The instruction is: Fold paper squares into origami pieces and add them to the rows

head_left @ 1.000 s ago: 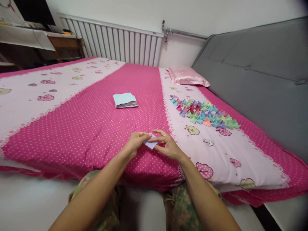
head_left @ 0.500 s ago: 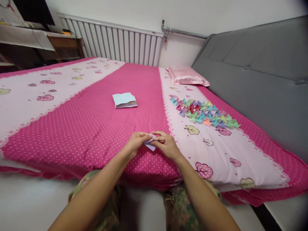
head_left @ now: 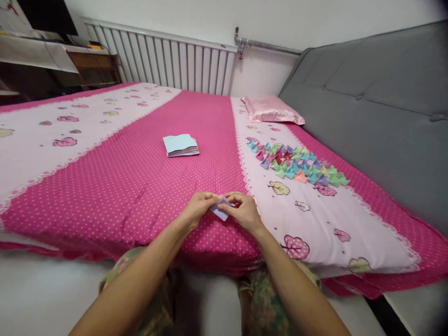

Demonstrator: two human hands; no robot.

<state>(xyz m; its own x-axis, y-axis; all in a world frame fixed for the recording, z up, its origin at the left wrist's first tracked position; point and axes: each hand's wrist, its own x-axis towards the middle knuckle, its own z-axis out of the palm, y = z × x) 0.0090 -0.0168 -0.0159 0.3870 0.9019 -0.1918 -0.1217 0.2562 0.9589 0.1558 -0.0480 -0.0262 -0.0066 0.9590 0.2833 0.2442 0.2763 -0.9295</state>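
Between my two hands, just above the near edge of the bed, is a small purple sheet of folded paper (head_left: 220,213). My left hand (head_left: 201,205) pinches its left corner between thumb and fingers. On the other side my right hand (head_left: 244,212) grips the paper's right part, thumb laid across a raised fold. The fingertips hide some of the folds. Farther off on the pink dotted cover lies a stack of square paper (head_left: 181,144) with a light blue sheet on top. To the right, several small folded paper boats (head_left: 296,163) in many colours stand in rows.
A pink satin pillow (head_left: 273,109) lies near the grey padded headboard (head_left: 371,88). Behind the bed (head_left: 206,119) are a white radiator (head_left: 161,58) and a pipe (head_left: 269,45). At the far left a desk (head_left: 38,52) carries a dark monitor (head_left: 47,16).
The right fingers have shifted on the purple paper, and a raised flap now shows more under the right thumb. The left hand keeps its pinch. The stack and the boats have stayed put.
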